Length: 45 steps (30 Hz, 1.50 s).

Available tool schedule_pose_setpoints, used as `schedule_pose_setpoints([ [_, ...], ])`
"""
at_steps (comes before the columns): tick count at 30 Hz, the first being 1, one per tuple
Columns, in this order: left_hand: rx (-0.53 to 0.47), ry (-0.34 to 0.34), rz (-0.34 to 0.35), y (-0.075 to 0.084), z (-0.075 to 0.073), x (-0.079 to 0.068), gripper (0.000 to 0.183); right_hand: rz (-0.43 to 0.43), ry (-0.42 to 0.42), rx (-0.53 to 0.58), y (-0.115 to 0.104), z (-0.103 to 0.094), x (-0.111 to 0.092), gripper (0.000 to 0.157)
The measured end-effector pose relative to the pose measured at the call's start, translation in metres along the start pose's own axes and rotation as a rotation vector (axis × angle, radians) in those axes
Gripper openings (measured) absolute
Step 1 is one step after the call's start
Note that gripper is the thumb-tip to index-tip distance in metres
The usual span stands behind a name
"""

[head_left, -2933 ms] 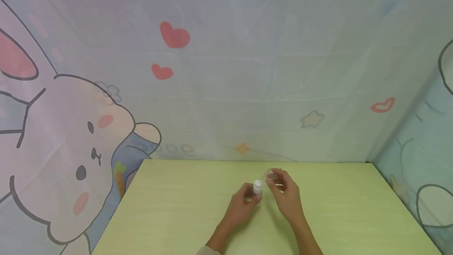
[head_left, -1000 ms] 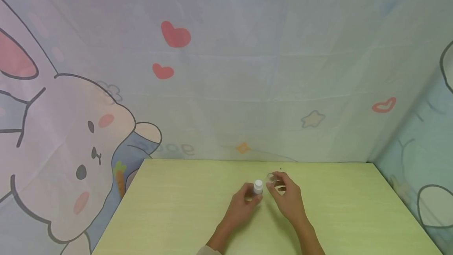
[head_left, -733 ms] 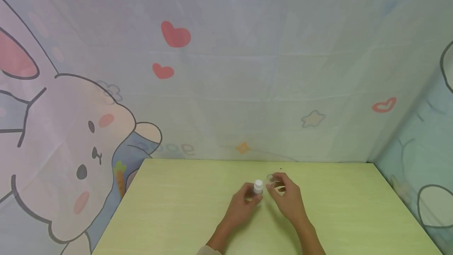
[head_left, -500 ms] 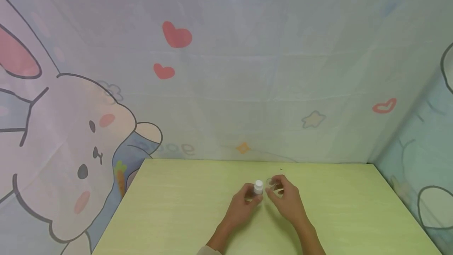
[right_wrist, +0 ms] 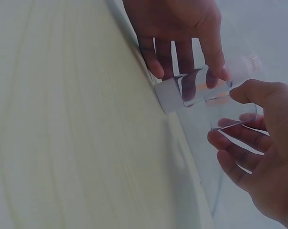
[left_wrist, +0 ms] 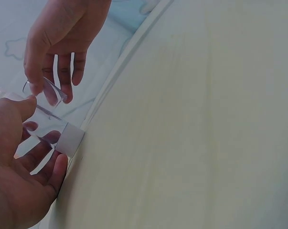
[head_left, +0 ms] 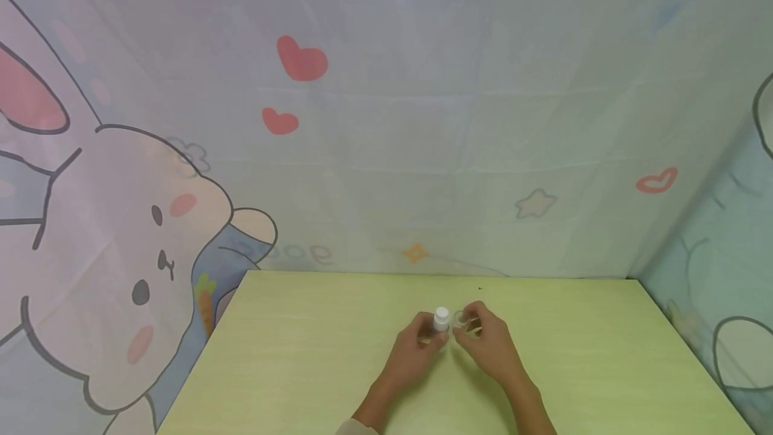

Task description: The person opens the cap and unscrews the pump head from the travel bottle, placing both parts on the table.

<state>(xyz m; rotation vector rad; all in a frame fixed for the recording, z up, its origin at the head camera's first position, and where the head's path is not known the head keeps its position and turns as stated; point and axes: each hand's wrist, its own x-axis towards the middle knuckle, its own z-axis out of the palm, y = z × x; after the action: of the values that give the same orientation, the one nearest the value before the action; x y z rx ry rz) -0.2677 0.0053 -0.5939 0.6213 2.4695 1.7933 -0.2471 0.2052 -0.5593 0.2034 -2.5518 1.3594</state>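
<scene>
My left hand (head_left: pixel 412 353) grips a small bottle (head_left: pixel 441 318), its white top pointing up in the head view. The wrist views show the bottle's see-through middle (right_wrist: pixel 195 88) and the white section (left_wrist: pixel 69 140) at its lower end. Just right of the bottle, my right hand (head_left: pixel 490 346) pinches a clear plastic cap (right_wrist: pixel 233 114) between thumb and fingers. In the left wrist view the clear cap (left_wrist: pixel 52 90) sits close beside the bottle, at about its upper half. The cap overlaps the bottle's edge in the right wrist view.
Both hands are over a pale yellow-green table (head_left: pixel 302 341). A tiny dark speck (head_left: pixel 480 288) lies near its back edge. Behind the table hangs a printed cloth (head_left: pixel 386 153) with a rabbit, hearts and stars; another cloth side (head_left: pixel 718 267) borders the right.
My right hand has brought the clear cap down and nearer to me, from beyond the bottle's top to right beside it. The left hand and bottle have stayed nearly still.
</scene>
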Motion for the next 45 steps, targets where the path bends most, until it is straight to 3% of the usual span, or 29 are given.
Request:
schedule_pose_setpoints([
  [12,0.005,-0.015,0.005,0.000,-0.001,-0.001,0.036,0.046,-0.093,-0.011,0.002,0.000,-0.002,0.027],
  [45,0.013,0.013,-0.011,-0.001,0.001,0.001,0.033,0.041,-0.105,-0.089,0.010,0.003,-0.002,0.033],
])
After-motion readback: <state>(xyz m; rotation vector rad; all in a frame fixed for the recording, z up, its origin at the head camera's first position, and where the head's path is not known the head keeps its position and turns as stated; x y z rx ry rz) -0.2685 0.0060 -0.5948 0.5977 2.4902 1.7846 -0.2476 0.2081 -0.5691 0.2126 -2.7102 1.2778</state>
